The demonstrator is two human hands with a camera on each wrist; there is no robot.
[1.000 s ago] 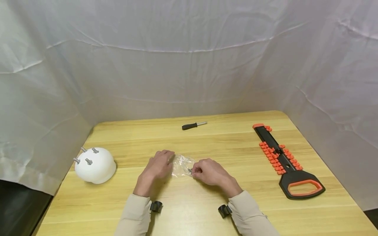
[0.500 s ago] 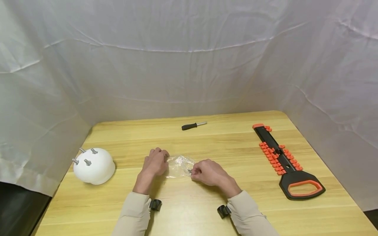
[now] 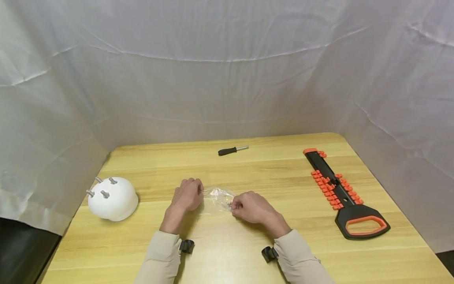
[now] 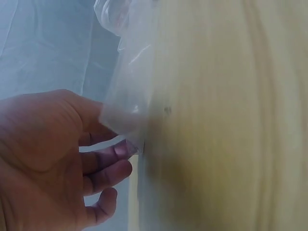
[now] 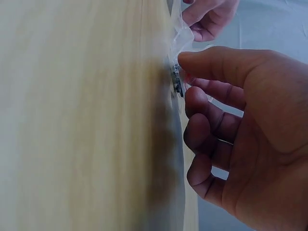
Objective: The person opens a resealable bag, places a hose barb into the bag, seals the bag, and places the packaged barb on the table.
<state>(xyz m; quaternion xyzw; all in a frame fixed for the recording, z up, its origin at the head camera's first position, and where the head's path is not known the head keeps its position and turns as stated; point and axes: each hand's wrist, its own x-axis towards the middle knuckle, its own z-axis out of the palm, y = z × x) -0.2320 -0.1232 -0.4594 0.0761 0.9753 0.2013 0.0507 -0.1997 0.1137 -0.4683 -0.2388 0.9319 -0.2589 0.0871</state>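
A clear plastic bag (image 3: 215, 197) lies between the hands near the middle of the table. Its right end holds a small cluster of dark metal pieces (image 5: 177, 81), too small to identify in the head view. The left hand (image 3: 187, 195) pinches the bag's left end; in the left wrist view the film (image 4: 127, 91) covers the thumb tip and hangs over the forefinger. On the other side, the right hand (image 3: 252, 207) pinches the bag beside the metal pieces, thumb against forefinger, with the other fingers (image 5: 198, 130) curled beneath.
A screwdriver (image 3: 232, 150) with a black handle lies at the back. To the left sits a rounded white object (image 3: 117, 203) with several grey pegs on top. A long black tool (image 3: 344, 197) with orange blocks and a looped handle lies on the right. Pale cloth (image 3: 227, 94) encloses the table.
Over the last second the left hand has shifted left, drawing the bag out wider. The right hand has stayed almost still at the metal pieces.
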